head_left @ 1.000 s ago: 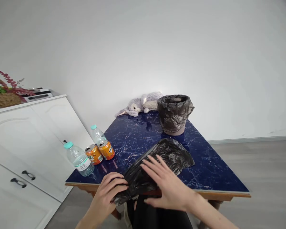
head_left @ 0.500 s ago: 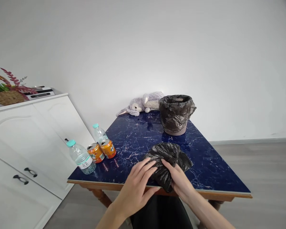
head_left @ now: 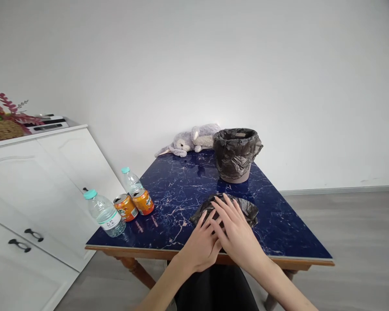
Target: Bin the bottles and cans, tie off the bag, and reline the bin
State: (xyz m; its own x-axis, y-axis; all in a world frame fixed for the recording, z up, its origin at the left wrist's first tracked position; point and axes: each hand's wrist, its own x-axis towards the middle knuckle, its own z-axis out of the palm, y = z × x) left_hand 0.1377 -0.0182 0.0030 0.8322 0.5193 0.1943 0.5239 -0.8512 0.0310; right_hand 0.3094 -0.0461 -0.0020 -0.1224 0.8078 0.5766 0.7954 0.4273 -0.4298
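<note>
A crumpled black plastic bag [head_left: 249, 210] lies near the front edge of the blue marble-patterned table [head_left: 178, 190]. Over the bag, my right hand [head_left: 236, 231] rests with its fingers stretched out, partly across my left hand [head_left: 201, 247]. The left fingers also reach forward over the bag, spread apart, and some of them are covered by the right hand. Much of the bag's near side is hidden under both hands. Behind it stands a trash bin [head_left: 235, 178] lined with another black bag [head_left: 235, 155], whose rim is folded outward.
On the table's left stand two clear bottles with teal caps, a near one [head_left: 104, 215] and a farther one [head_left: 132, 180], beside two orange cans [head_left: 125, 208]. A plush rabbit [head_left: 189, 140] lies at the back against the wall. White cabinets [head_left: 42, 185] are at the left.
My right hand has come out from the bag's side and moved left over its top, overlapping my left hand. The bag looks flatter. The view has shifted slightly right.
</note>
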